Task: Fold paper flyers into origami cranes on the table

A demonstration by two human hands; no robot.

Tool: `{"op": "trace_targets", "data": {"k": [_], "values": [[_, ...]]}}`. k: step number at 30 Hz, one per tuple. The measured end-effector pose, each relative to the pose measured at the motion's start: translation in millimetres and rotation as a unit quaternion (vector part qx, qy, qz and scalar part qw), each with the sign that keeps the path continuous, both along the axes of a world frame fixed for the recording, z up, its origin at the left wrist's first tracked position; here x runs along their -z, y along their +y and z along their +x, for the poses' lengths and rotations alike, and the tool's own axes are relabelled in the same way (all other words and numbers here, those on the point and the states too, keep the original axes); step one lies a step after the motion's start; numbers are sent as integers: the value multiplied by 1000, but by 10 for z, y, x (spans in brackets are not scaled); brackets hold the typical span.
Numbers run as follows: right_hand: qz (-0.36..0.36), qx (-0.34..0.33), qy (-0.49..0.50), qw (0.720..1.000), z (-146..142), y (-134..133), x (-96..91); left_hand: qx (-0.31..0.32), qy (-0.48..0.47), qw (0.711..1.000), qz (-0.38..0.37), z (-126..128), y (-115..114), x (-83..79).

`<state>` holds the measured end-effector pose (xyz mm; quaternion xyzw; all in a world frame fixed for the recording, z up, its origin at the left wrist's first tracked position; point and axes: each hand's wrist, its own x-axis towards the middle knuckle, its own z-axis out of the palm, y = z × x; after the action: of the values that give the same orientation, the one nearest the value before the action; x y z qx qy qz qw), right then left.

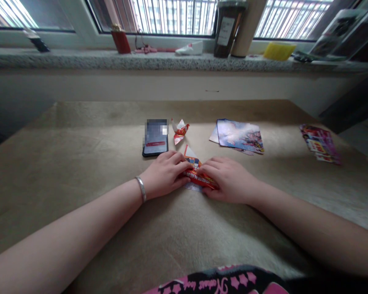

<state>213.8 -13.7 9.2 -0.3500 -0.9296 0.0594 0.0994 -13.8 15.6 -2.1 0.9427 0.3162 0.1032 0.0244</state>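
Note:
A sheet of printed paper (199, 179), red with white lettering and partly folded, lies on the table between my hands. My left hand (169, 173), with a silver bracelet at the wrist, pinches its left side. On the right part of the paper, my right hand (228, 177) has its fingers bent over the red folded edge. A pale pointed corner sticks up beyond the fingers, and a whitish part shows below. Just past my hands sits a small folded red-and-white paper piece (180, 131). Left of it is a phone (155, 139), its screen blurred.
Printed sheets (241, 134) lie in a loose pile to the right of centre. More colourful papers (320, 143) are near the table's right edge. Along the window sill (171, 61) stand a dark jar (228, 30), a red container (121, 40) and a yellow object (279, 51).

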Motion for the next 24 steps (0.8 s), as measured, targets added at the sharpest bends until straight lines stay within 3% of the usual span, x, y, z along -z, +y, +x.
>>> {"op": "trace_targets", "data": {"k": [10, 16, 24], "values": [[62, -30, -31, 997, 33, -29, -25, 12, -54, 998, 13, -54, -13, 50], [41, -5, -4, 999, 33, -40, -28, 58, -102, 991, 66, -81, -18, 74], [2, 49, 83, 995, 59, -1, -11, 49, -134, 988, 60, -78, -26, 71]]}}
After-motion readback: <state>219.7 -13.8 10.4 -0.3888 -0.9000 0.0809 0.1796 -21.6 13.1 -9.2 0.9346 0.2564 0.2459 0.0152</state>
